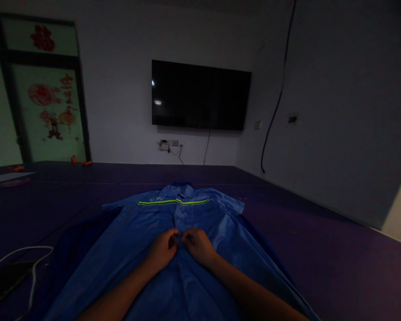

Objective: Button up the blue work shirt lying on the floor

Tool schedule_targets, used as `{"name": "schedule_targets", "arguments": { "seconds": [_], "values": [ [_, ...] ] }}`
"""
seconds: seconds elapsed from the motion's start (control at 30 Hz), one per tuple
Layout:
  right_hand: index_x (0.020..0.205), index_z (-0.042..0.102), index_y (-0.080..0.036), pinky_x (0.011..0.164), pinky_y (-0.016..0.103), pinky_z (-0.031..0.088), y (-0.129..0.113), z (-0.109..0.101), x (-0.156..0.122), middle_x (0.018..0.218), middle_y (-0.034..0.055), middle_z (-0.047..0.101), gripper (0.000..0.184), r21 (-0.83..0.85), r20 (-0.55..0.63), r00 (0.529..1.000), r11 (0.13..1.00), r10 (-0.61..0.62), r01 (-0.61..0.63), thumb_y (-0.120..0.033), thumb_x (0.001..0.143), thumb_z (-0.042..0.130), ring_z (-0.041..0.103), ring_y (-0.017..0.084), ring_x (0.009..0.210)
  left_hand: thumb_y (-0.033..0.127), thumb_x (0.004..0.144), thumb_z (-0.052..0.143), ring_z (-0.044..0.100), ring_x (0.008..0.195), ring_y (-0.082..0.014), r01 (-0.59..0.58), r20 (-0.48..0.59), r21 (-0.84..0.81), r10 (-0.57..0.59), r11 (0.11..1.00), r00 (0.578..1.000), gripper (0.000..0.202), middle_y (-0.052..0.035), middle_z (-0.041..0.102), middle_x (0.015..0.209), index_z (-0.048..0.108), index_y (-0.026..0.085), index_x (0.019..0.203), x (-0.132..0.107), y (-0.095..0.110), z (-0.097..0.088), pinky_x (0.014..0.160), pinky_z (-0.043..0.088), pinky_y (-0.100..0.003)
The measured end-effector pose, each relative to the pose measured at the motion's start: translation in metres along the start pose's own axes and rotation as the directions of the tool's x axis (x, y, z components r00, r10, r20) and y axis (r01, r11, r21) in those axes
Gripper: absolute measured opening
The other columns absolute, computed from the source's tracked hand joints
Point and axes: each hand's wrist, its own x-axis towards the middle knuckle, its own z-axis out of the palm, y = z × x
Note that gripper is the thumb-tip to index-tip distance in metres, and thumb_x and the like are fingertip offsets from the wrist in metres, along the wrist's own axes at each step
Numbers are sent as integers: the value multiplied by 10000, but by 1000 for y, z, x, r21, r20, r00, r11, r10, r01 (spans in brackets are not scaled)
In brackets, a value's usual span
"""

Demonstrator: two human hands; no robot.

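Observation:
A blue short-sleeved shirt lies spread face up before me, its collar away from me. Yellow-green stripes cross its chest, and pale letters show above the left one. Both my hands meet at the front placket, about mid-length. My left hand pinches one side of the placket between thumb and fingers. Close beside it, my right hand pinches the other side. Whether a button sits between the fingertips is too dark and small to tell. Darker blue cloth shows from under the shirt on both sides.
The shirt rests on a dark purple floor. A white cable curls over a dark flat object at the lower left. Small orange things lie by the glass door. A television hangs on the far wall.

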Motion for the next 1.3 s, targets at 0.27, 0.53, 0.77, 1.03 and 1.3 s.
{"name": "schedule_targets", "arguments": {
  "seconds": [0.27,0.53,0.77,1.03,1.3],
  "values": [
    [874,662,-216,788,245,416,-5,-5,-3,923,24,646,170,16,36,997,997,-73,73,-196,759,538,578,152,873,94,685,456,550,666,-129,6,2,-10,-6,1000,1000,293,-22,614,723,590,148,941,1,-5,1,632,413,-218],
    [801,668,-220,773,242,420,-3,-1,-2,881,20,638,147,-23,35,999,999,-30,31,-184,752,534,583,150,848,88,675,454,552,659,-129,-14,10,-22,14,1000,1000,342,-19,616,718,595,156,978,1,-4,2,632,415,-223],
    [748,667,-197,733,241,424,0,1,1,822,21,651,134,31,3,1000,999,21,-21,-168,719,540,592,151,802,91,679,441,555,671,-131,-15,14,-15,15,1000,1000,347,-25,621,721,597,150,983,-1,1,0,644,415,-221],
    [730,667,-179,674,241,440,11,9,5,770,17,676,146,172,17,993,978,117,-118,-171,711,523,613,151,718,116,689,431,523,620,-126,-15,13,3,15,1000,1000,320,-15,585,673,600,143,959,-1,2,1,599,393,-226],
    [723,671,-173,648,251,437,12,9,4,754,29,674,142,263,9,996,961,91,-90,-203,700,534,612,163,710,175,681,493,466,576,-112,7,31,25,-8,1000,999,274,26,499,606,582,141,937,-1,3,1,546,346,-212]
  ]
}}
